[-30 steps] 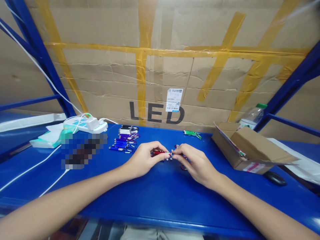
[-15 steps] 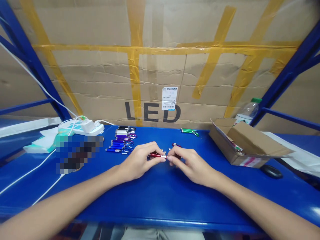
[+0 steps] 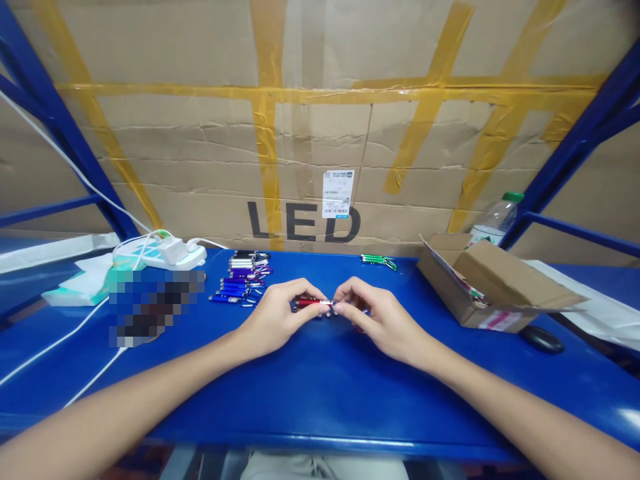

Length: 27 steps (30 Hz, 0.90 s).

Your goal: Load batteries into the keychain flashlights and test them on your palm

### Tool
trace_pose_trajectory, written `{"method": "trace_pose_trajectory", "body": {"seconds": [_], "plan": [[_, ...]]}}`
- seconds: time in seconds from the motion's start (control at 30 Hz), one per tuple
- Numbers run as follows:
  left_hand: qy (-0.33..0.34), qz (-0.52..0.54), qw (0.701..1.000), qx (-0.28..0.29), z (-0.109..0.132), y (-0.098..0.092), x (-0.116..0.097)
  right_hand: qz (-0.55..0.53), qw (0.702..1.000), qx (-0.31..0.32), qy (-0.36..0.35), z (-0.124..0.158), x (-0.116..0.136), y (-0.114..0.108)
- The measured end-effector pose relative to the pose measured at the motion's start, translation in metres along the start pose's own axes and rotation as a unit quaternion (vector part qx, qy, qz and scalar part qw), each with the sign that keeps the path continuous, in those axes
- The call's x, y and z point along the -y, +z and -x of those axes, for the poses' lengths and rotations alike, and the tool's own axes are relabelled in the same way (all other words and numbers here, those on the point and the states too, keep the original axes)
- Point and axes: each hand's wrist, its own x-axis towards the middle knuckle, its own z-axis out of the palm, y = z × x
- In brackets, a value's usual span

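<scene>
- Left of the open box (image 3: 443, 287), the left hand (image 3: 274, 312) grips a red flashlight (image 3: 315, 303) over the tabletop (image 3: 300, 400).
- Also left of the box, the right hand (image 3: 385, 319) has its fingertips at the flashlight's end; whether they grip it, I cannot tell.
- Farther left of the box: blue flashlights (image 3: 235, 288).
- Behind the box: a bottle (image 3: 493, 223).

Shiny metallic-looking tube (image 3: 307, 303), smooth glossy tabletop (image 3: 320, 393), creased matt cardboard backdrop (image 3: 200, 167)
</scene>
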Motion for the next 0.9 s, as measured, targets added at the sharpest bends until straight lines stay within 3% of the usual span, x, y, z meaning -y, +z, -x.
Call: {"method": "trace_pose_trajectory", "body": {"seconds": [0.17,0.27,0.37,0.63,0.8,0.9], "plan": [[-0.064,0.076,0.995,0.026,-0.001,0.003,0.002,0.229,0.960,0.010,-0.162,0.004,-0.004,-0.006],[-0.050,0.042,0.997,0.028,0.000,0.003,0.004,0.313,0.927,0.013,-0.208,0.005,-0.007,-0.006],[-0.026,0.007,0.999,0.026,0.001,0.003,0.004,0.313,0.924,0.016,-0.218,0.006,-0.008,-0.004],[-0.010,-0.004,1.000,0.021,0.000,0.000,0.000,0.247,0.959,0.022,-0.139,0.002,-0.012,-0.010],[-0.020,0.016,1.000,-0.003,-0.002,-0.002,-0.004,0.381,0.923,0.014,-0.046,-0.002,-0.017,-0.027],[-0.020,0.008,1.000,-0.007,-0.002,-0.003,-0.005,0.439,0.896,0.050,0.040,-0.004,-0.015,-0.033]]}}
